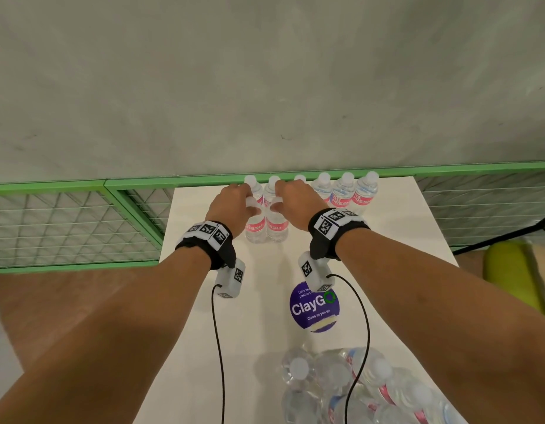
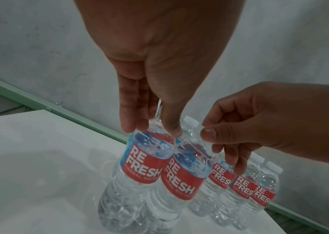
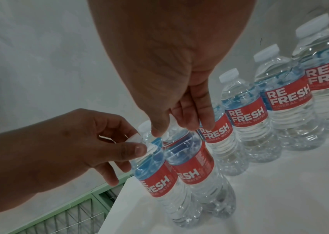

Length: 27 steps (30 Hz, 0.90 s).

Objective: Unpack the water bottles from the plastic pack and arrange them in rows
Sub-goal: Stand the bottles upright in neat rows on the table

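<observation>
Two clear water bottles with red "REFRESH" labels stand side by side on the white table [image 1: 387, 255], in front of a back row of bottles [image 1: 344, 191] along the far edge. My left hand [image 1: 250, 206] pinches the left bottle [image 1: 255, 228] at its cap and neck. My right hand [image 1: 276, 206] pinches the neck of the right bottle [image 1: 277, 228]. The left wrist view shows my left hand [image 2: 149, 129] on its bottle [image 2: 141, 166]. In the right wrist view my right hand [image 3: 177, 128] holds its bottle [image 3: 191, 164]. The opened plastic pack [image 1: 357, 390] with several bottles lies near me.
A purple round sticker [image 1: 314, 307] marks the table's middle. A green mesh rack [image 1: 66, 228] runs along the table's left and far sides against a grey wall. A yellow-green seat [image 1: 509, 270] stands at the right. Wrist cables hang over the table.
</observation>
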Tool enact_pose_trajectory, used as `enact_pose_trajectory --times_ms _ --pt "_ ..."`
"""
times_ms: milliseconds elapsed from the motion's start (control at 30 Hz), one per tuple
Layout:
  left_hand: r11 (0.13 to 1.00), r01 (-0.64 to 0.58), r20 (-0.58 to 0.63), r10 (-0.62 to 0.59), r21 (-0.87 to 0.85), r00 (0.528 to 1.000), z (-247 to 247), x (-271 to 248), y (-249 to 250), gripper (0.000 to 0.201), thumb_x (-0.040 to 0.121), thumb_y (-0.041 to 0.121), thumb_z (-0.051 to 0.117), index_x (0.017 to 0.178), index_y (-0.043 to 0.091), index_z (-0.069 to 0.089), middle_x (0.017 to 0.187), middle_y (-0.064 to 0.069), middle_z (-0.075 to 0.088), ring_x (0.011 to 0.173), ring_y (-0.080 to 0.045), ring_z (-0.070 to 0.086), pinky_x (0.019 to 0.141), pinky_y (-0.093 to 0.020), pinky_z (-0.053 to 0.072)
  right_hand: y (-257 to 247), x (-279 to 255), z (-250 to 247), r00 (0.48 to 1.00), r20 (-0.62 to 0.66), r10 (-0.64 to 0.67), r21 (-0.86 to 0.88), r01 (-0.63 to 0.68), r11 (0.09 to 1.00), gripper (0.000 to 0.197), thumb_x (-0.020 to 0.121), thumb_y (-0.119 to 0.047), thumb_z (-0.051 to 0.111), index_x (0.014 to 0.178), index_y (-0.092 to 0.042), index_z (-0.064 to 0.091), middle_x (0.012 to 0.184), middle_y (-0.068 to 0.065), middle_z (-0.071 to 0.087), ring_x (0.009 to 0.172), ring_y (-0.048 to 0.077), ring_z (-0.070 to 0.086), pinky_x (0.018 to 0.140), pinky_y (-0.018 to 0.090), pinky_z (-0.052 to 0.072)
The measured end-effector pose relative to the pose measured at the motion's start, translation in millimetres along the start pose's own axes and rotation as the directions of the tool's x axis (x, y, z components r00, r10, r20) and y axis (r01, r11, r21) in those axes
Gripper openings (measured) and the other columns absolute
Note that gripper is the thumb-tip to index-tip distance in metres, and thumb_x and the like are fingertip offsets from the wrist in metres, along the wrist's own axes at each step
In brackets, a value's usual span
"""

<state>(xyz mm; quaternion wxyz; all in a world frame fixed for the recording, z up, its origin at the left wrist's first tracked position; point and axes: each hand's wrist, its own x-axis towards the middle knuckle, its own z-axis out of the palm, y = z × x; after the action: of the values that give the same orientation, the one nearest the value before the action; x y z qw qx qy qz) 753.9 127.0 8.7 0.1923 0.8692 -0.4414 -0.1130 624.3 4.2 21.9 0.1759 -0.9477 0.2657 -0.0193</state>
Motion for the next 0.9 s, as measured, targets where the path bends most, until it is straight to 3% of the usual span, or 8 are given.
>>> enact_pose_trajectory --times_ms 700,800,900 --pt "0.999 0.030 -0.032 -0.030 -0.031 0.999 3 -4 -3 0.035 0.082 0.040 0.074 0.106 0.018 0.061 0.099 -0.002 0.061 0.092 -0.024 0.060 0.080 -0.041 0.052 7 -1 4 1.000 -0.009 -0.008 0.093 0.008 0.996 0.033 0.091 -0.030 0.063 0.118 -0.011 0.059 0.113 0.010 0.062 0.103 0.028 0.058 0.083 0.036 0.047" --pt "0.997 0.040 -0.014 -0.041 -0.063 0.999 -1 -8 -3 0.049 0.080 0.045 0.075 0.117 0.019 0.057 0.108 -0.002 0.060 0.098 -0.022 0.059 0.084 -0.040 0.051 7 -4 -2 1.000 0.026 -0.005 0.112 0.002 0.994 0.045 0.090 -0.036 0.066 0.126 -0.010 0.055 0.117 0.011 0.062 0.106 0.028 0.058 0.086 0.036 0.047" --pt "0.997 0.046 -0.068 -0.050 -0.061 0.996 -13 -17 1 0.054 0.080 0.047 0.075 0.120 0.019 0.053 0.108 0.001 0.056 0.090 -0.016 0.053 0.079 -0.036 0.049 8 -12 -16 0.999 0.029 0.026 0.115 -0.029 0.993 0.059 0.087 -0.043 0.067 0.134 -0.012 0.048 0.120 0.011 0.061 0.109 0.028 0.058 0.084 0.036 0.047"
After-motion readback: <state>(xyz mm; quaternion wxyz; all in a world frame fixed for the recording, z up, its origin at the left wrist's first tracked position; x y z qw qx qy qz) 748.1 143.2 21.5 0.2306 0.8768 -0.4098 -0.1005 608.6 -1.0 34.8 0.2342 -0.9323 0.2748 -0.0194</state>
